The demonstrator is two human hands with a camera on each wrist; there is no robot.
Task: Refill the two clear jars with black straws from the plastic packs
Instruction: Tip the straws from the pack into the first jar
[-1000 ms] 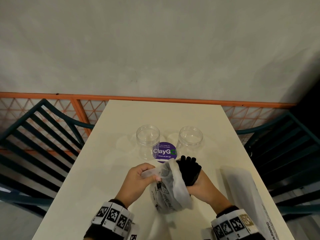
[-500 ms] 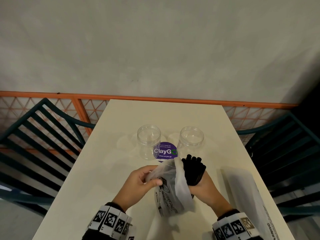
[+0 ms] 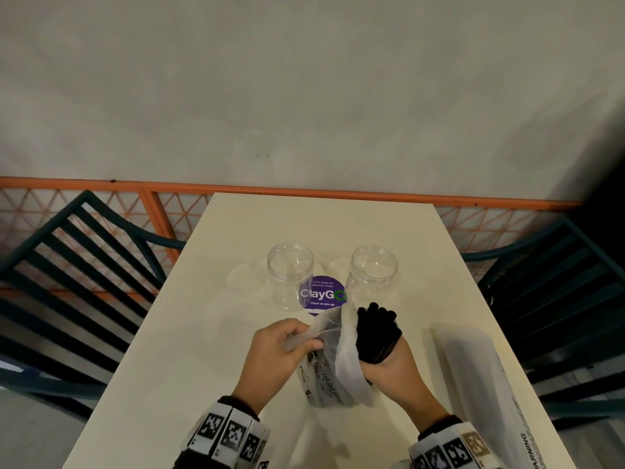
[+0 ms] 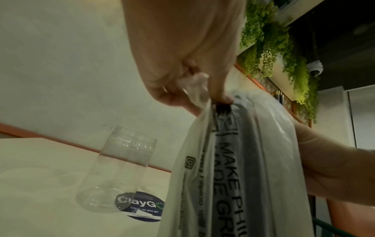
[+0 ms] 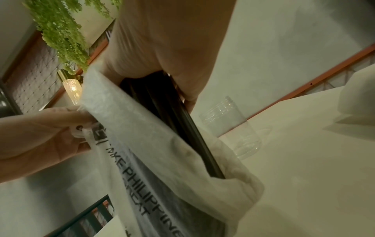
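Just before the round purple sticker [image 3: 323,294], right hand [image 3: 394,374] grasps a black straw bundle [image 3: 375,333]; left hand [image 3: 277,353] pinches the translucent printed plastic pack [image 3: 329,377].

The straws [image 3: 375,335] are plain black against a milky white plastic pack [image 3: 341,363] printed with black lettering, the two jars [image 3: 290,275] are colourless and clear, a round purple sticker [image 3: 323,294] bears white words, and the desk [image 3: 203,350] is pale cream.
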